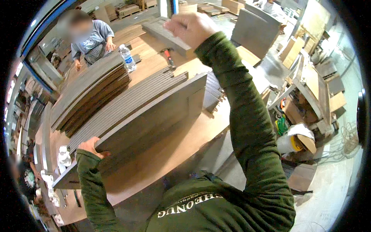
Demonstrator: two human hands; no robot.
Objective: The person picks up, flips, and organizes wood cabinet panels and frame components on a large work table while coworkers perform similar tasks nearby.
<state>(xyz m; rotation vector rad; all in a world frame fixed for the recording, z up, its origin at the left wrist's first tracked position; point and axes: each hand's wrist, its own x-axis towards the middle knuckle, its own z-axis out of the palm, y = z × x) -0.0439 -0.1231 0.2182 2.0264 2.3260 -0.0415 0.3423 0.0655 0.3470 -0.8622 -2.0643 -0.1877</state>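
Both hands show: left hand [91, 147] clamped on grey board [154, 116], fingers hidden; right hand [191, 27] fisted.

This is a woodworking shop. Stacks of thin dark boards [92, 92] and grey panels [135, 104] cover a long wooden workbench [181, 139], with a hammer [169, 58] near its far edge. More timber stacks [127, 9], offcuts [295, 48] and loose cables [344, 143] crowd the concrete floor [332, 189] around it.
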